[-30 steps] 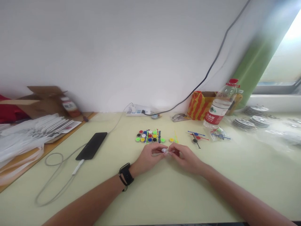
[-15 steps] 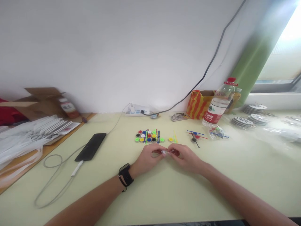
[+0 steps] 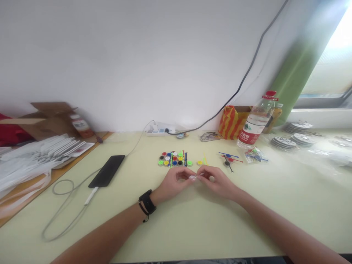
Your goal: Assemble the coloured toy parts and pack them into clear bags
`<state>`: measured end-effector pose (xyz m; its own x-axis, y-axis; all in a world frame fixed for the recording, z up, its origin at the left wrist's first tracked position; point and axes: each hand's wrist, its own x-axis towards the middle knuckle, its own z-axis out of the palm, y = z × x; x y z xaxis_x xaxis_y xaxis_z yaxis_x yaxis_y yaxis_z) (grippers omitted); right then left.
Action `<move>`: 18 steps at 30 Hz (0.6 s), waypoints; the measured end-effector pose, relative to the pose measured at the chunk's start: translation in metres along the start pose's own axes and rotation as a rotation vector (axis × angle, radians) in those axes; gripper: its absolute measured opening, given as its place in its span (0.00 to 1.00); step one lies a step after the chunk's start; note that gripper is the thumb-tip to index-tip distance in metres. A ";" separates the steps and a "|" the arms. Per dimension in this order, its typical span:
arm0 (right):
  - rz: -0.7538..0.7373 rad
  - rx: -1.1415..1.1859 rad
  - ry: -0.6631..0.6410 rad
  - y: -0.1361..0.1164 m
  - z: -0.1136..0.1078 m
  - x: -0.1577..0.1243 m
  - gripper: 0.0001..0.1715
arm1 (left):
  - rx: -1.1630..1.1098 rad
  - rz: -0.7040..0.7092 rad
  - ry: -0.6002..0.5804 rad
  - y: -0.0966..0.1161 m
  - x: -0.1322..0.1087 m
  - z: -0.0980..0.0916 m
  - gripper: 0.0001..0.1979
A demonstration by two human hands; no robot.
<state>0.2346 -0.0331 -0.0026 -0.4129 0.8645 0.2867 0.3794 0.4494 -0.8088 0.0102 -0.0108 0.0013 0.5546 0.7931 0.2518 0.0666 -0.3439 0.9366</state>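
My left hand pinches a small white disc between thumb and fingertips, just above the table. Touching it from the other side, my right hand is closed in a pinch on a thin pale piece, mostly hidden by the fingers. Beyond my left hand lies a cluster of colored discs with thin arrow-shaped pointers on and beside them. A green disc, a yellow disc and a yellow pointer sit just past my fingertips. Blue, red and black pointers with discs lie farther right.
A black phone on a cable lies left, near plastic-wrapped packs and a cardboard box. At the back are a power strip, a striped bag and a large water bottle. Stacked round plates stand right.
Both hands stay together at nearly the same spot. The fingertips have shifted slightly around the white disc, and the right fingers sit closer against it.
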 end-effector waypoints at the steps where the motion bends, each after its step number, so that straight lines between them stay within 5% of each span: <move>1: 0.005 0.022 -0.003 0.000 0.000 0.001 0.13 | -0.050 -0.018 -0.015 0.001 0.000 -0.001 0.11; 8: 0.016 0.077 0.176 0.007 -0.003 0.002 0.22 | -0.250 -0.127 0.075 -0.008 0.006 -0.010 0.16; 12: -0.025 0.016 0.125 0.006 -0.002 -0.002 0.16 | -0.299 -0.165 0.125 -0.015 0.008 -0.011 0.16; 18: -0.049 0.059 0.141 0.006 0.010 -0.007 0.52 | -0.352 -0.209 0.167 -0.016 0.008 -0.011 0.17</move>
<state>0.2310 -0.0385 -0.0145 -0.3080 0.8667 0.3923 0.3108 0.4814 -0.8196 0.0040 0.0066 -0.0085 0.4157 0.9077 0.0574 -0.1401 0.0015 0.9901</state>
